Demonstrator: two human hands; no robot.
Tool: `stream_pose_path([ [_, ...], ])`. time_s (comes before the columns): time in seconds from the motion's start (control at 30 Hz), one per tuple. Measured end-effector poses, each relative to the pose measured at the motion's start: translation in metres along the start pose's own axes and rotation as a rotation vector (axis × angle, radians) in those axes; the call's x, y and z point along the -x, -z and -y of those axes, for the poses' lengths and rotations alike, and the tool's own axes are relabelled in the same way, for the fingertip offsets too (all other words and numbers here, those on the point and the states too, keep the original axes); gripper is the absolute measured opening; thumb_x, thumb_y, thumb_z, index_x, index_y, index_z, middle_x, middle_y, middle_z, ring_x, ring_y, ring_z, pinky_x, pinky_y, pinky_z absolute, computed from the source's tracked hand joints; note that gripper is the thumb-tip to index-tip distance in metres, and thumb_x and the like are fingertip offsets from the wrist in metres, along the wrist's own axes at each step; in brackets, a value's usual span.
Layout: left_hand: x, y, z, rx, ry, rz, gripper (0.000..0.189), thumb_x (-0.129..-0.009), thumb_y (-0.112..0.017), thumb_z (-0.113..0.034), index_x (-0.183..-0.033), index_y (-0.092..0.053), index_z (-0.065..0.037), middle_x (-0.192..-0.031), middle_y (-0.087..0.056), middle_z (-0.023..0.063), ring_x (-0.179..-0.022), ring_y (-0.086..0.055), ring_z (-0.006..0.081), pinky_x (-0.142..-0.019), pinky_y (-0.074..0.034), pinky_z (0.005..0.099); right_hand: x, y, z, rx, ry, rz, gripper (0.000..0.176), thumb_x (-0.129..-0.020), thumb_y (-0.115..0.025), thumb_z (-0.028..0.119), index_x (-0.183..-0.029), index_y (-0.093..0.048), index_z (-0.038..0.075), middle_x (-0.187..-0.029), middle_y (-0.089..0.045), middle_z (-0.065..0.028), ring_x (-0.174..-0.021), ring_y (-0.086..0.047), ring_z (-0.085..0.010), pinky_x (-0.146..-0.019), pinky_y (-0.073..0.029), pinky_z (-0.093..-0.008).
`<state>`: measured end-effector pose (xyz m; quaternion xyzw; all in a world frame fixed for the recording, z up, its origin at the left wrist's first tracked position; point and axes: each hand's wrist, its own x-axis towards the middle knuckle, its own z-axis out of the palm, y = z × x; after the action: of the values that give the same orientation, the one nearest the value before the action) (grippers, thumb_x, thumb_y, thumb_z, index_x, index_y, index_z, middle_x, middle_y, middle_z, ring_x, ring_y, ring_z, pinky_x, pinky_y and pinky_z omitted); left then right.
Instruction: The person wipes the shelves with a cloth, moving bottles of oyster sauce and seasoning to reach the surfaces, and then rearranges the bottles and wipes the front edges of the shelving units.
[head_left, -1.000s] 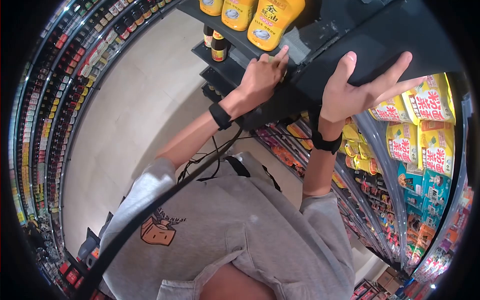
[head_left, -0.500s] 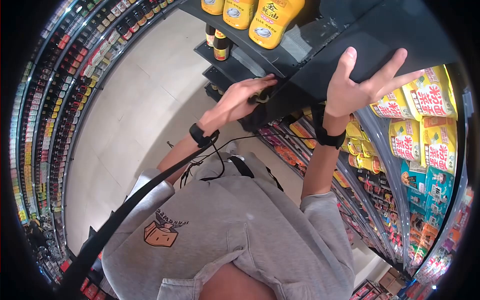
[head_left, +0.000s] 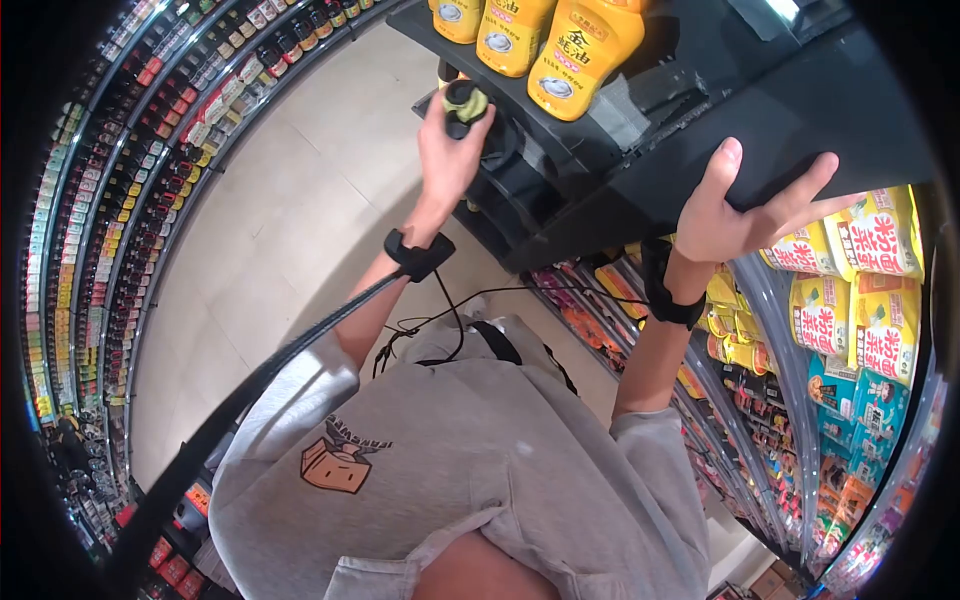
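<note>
My left hand [head_left: 452,148] is closed around a dark bottle with a black cap and a green-yellow band [head_left: 466,104], at the edge of a lower grey shelf. Its label is hidden. My right hand [head_left: 745,205] has its fingers spread against the dark panel [head_left: 770,110] at the shelf's end and holds nothing. Yellow oyster sauce bottles [head_left: 582,60] stand on the upper shelf, between and above my hands.
Yellow noodle packets [head_left: 880,240] hang on the right-hand rack, with teal packets [head_left: 875,420] lower down. Curved shelves of bottles [head_left: 150,150] fill the left side, across the tiled floor [head_left: 290,200]. Black cables [head_left: 540,288] cross in front of my body.
My left hand has moved up and to the left, with the dark bottle now visible in it. In view, the shelf and my right hand sit lower and farther right.
</note>
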<state>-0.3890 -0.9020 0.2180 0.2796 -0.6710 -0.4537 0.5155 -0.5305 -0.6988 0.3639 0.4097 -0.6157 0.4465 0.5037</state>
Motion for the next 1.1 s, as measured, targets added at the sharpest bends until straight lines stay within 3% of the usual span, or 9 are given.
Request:
stream_pose_path([
  [0.13, 0.012, -0.032, 0.000, -0.112, -0.024, 0.039, 0.049, -0.084, -0.073, -0.012, -0.127, -0.058, 0.003, -0.120, -0.066, 0.0210, -0.109, -0.064, 0.0326, -0.096, -0.048, 0.0389, 0.001, 0.002, 0.000, 0.058, 0.031, 0.024, 0.080, -0.076, -0.070, 0.020, -0.149, -0.040, 0.010, -0.155, -0.007, -0.0388, -0.142, -0.015, -0.0588, -0.104, -0.037, -0.0594],
  [0.2, 0.026, -0.041, 0.000, -0.213, -0.103, 0.043, 0.057, -0.084, -0.072, -0.005, -0.136, -0.052, 0.002, -0.121, -0.067, 0.0155, -0.109, -0.064, 0.0257, -0.097, -0.048, 0.0357, 0.001, 0.003, -0.002, 0.062, 0.075, 0.039, 0.079, -0.077, -0.070, 0.020, -0.148, -0.039, 0.005, -0.155, -0.010, -0.0395, -0.143, -0.011, -0.0584, -0.108, -0.029, -0.0618],
  [0.4, 0.049, -0.033, -0.026, -0.258, -0.188, 0.409, 0.070, -0.064, -0.071, 0.012, -0.130, -0.061, -0.009, -0.147, -0.049, 0.0119, -0.125, -0.050, 0.0354, -0.108, -0.041, 0.0418, 0.000, 0.001, -0.003, 0.109, 0.092, 0.003, 0.075, -0.083, -0.071, 0.022, -0.148, -0.037, 0.005, -0.154, -0.028, -0.0296, -0.146, -0.016, -0.0470, -0.115, -0.021, -0.0547],
  [0.57, 0.002, -0.015, 0.017, -0.220, -0.193, 0.096, 0.035, -0.076, -0.072, -0.003, -0.111, -0.069, -0.005, -0.133, -0.055, 0.0219, -0.125, -0.052, 0.0372, -0.106, -0.041, 0.0415, 0.003, 0.004, -0.005, 0.102, 0.044, 0.016, 0.076, -0.081, -0.072, 0.021, -0.146, -0.039, 0.002, -0.154, -0.030, -0.0281, -0.145, -0.018, -0.0470, -0.116, -0.019, -0.0527],
  [0.77, -0.059, 0.006, 0.028, -0.177, 0.033, -0.158, 0.031, -0.089, -0.073, -0.022, -0.098, -0.068, 0.007, -0.084, -0.071, 0.0112, -0.077, -0.063, 0.0130, -0.071, -0.050, 0.0311, 0.005, 0.003, 0.000, 0.042, 0.020, 0.008, 0.078, -0.078, -0.070, 0.007, -0.149, -0.035, 0.001, -0.155, -0.030, -0.0256, -0.147, -0.018, -0.0428, -0.117, -0.021, -0.0514],
  [0.8, -0.065, 0.002, 0.028, -0.083, 0.093, -0.175, 0.026, -0.087, -0.072, -0.022, -0.094, -0.068, 0.003, -0.078, -0.069, 0.0157, -0.072, -0.065, 0.0206, -0.073, -0.050, 0.0356, 0.006, 0.004, 0.001, 0.009, 0.012, 0.008, 0.079, -0.078, -0.069, 0.004, -0.149, -0.035, 0.001, -0.155, -0.030, -0.0251, -0.146, -0.020, -0.0417, -0.117, -0.022, -0.0504],
  [0.87, -0.076, 0.001, 0.027, -0.137, 0.063, -0.184, 0.028, -0.089, -0.071, -0.023, -0.095, -0.067, 0.004, -0.081, -0.070, 0.0172, -0.074, -0.065, 0.0173, -0.072, -0.050, 0.0352, 0.011, 0.002, 0.003, -0.057, -0.060, -0.014, 0.078, -0.079, -0.068, 0.001, -0.150, -0.035, 0.002, -0.153, -0.035, -0.0220, -0.137, -0.039, -0.0345, -0.114, -0.031, -0.0437],
  [1.0, -0.125, 0.024, 0.055, 0.131, 0.269, -0.350, 0.031, -0.093, -0.070, -0.027, -0.098, -0.069, 0.003, -0.083, -0.066, 0.0011, -0.077, -0.055, 0.0075, -0.068, -0.045, 0.0274, 0.013, 0.009, 0.009, 0.148, -0.188, 0.021, 0.077, -0.080, -0.070, 0.008, -0.149, -0.037, 0.002, -0.139, -0.046, -0.0204, -0.120, -0.053, -0.0326, -0.103, -0.044, -0.0422],
  [1.1, -0.164, 0.049, 0.056, 0.025, 0.228, -0.371, 0.035, -0.094, -0.067, -0.029, -0.099, -0.067, 0.005, -0.086, -0.066, 0.0032, -0.079, -0.055, 0.0099, -0.070, -0.045, 0.0277, 0.015, 0.008, 0.005, 0.212, -0.165, -0.003, 0.078, -0.078, -0.071, 0.013, -0.148, -0.038, 0.002, -0.135, -0.047, -0.0209, -0.114, -0.056, -0.0330, -0.097, -0.047, -0.0409],
])
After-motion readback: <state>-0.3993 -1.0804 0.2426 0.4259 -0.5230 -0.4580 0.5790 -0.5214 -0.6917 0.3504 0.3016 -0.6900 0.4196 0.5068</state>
